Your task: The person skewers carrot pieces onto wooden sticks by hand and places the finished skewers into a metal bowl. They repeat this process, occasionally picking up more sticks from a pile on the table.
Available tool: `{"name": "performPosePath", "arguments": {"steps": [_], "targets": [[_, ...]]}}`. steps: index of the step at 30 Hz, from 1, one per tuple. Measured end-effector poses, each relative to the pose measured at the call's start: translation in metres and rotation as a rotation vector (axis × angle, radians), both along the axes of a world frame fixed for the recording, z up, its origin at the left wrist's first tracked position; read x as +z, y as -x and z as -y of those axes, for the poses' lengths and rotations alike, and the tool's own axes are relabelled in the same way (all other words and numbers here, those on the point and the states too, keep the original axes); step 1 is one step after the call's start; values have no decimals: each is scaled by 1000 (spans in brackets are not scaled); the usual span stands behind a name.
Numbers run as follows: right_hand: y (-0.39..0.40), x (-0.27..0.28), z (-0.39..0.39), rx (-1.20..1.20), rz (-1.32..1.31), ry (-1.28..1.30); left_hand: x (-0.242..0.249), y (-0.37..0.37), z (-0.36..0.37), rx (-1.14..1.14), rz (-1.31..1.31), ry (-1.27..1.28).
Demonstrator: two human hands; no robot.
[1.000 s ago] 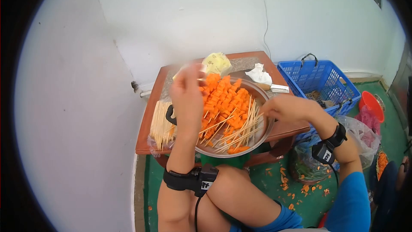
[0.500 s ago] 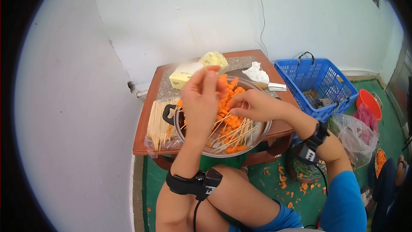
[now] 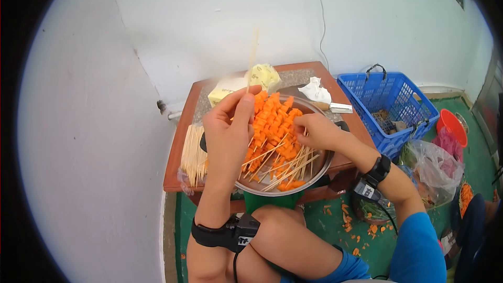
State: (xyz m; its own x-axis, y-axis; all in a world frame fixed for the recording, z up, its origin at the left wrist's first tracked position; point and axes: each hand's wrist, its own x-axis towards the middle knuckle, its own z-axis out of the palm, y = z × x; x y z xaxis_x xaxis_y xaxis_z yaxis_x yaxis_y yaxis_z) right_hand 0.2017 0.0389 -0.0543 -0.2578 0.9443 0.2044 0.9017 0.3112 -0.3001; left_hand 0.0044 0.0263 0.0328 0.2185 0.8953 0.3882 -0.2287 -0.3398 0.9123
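My left hand [image 3: 228, 123] is raised over the left side of a round metal pan [image 3: 327, 163], pinching a thin wooden skewer [image 3: 253, 60] that points upward. An orange piece shows at its fingertips. My right hand [image 3: 316, 131] is over the pan's right side, its fingers closed at the orange pieces; whether it grips one is hidden. Inside the pan lie orange carrot pieces [image 3: 272, 120] on skewers, with bare stick ends pointing toward me. A bundle of bare skewers [image 3: 193, 157] lies left of the pan.
Yellow tissue packs [image 3: 263, 77] and a crumpled white tissue [image 3: 315, 91] are on the wooden table [image 3: 177, 165]. At the right stand a blue crate [image 3: 387, 141], a red basin [image 3: 452, 126] and a plastic bag [image 3: 437, 170]. Orange scraps dot the green floor.
My left hand has moved slightly left and down, and the skewer in it now points upward. My right hand has shifted a little right, uncovering more orange pieces.
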Motion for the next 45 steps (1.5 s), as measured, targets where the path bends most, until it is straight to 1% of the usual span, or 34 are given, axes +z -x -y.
{"name": "performPosePath", "arguments": {"steps": [1, 2, 4, 5, 7, 11, 13, 14, 16, 17, 18, 20, 21, 23, 24, 25, 26, 27, 29, 33, 35, 36, 38, 39, 41, 42, 43, 44, 45], "targets": [[-1, 5, 1, -19, -188, 4, 0, 2, 1, 3, 3, -1], [0, 6, 2, -19, -188, 4, 0, 4, 1, -6, -13, 11], [1, 5, 4, -59, 181, 7, -2, 4, 1, -25, -39, 27], [2, 0, 3, -65, 177, 8, -3, 3, 1, -31, -6, 27], [4, -15, -2, -55, 333, 45, -3, 1, 2, -37, 30, 24], [4, -20, -3, -44, 246, 64, -2, 0, 9, -2, -14, 30], [3, -11, -2, -12, 114, 134, -6, 1, 12, -3, -36, 29], [2, -3, 1, -12, 112, 134, -9, 2, 12, -19, -36, 20], [-1, 13, 9, -45, -427, 29, -11, 2, 13, -32, -32, 12], [-2, 14, 10, -1, -749, 153, -12, 1, 14, -31, -65, -5], [-1, 17, 13, -2, -749, 154, -13, 1, 14, -30, -98, -22], [1, 24, 21, 129, -1493, 473, -14, -2, 15, -37, -97, -21], [2, 27, 24, 128, -1497, 473, -14, -3, 16, -44, -95, -21], [1, 31, 28, 222, -1677, 508, -13, -4, 17, -40, -128, -19], [-1, 31, 29, 222, -1678, 503, -13, -5, 17, -35, -158, -20], [-3, 30, 29, 288, -1726, 530, -14, -6, 16, -40, -160, -25], [-5, 30, 29, 355, -1771, 553, -17, -6, 14, -23, -227, -46], [-8, 28, 29, 355, -1771, 539, -20, -7, 13, -9, -293, -69], [-10, 25, 29, 526, -1923, 626, -21, -10, 13, -21, -287, -75], [-10, 37, 38, 494, -1892, 567, -24, -10, 13, -36, -285, -47], [-7, 44, 44, 330, -1947, 510, -20, -8, 14, -60, -313, -41], [-9, 42, 44, 331, -1946, 502, -19, -7, 15, -80, -341, -30], [-14, 33, 39, 483, -2000, 483, -24, -7, 14, -93, -350, -49], [-15, 31, 40, 485, -1996, 476, -26, -8, 13, -102, -358, -61], [-14, 31, 41, 604, -1970, 429, -28, -9, 12, -120, -364, -67], [-12, 33, 42, 606, -1969, 426, -29, -9, 12, -135, -372, -65], [-9, 38, 45, 532, -1969, 401, -29, -8, 12, -134, -372, -67], [-7, 41, 47, 457, -1968, 377, -29, -7, 10, -132, -424, -98], [-7, 42, 48, 459, -1968, 376, -30, -7, 10, -129, -476, -129]]}}
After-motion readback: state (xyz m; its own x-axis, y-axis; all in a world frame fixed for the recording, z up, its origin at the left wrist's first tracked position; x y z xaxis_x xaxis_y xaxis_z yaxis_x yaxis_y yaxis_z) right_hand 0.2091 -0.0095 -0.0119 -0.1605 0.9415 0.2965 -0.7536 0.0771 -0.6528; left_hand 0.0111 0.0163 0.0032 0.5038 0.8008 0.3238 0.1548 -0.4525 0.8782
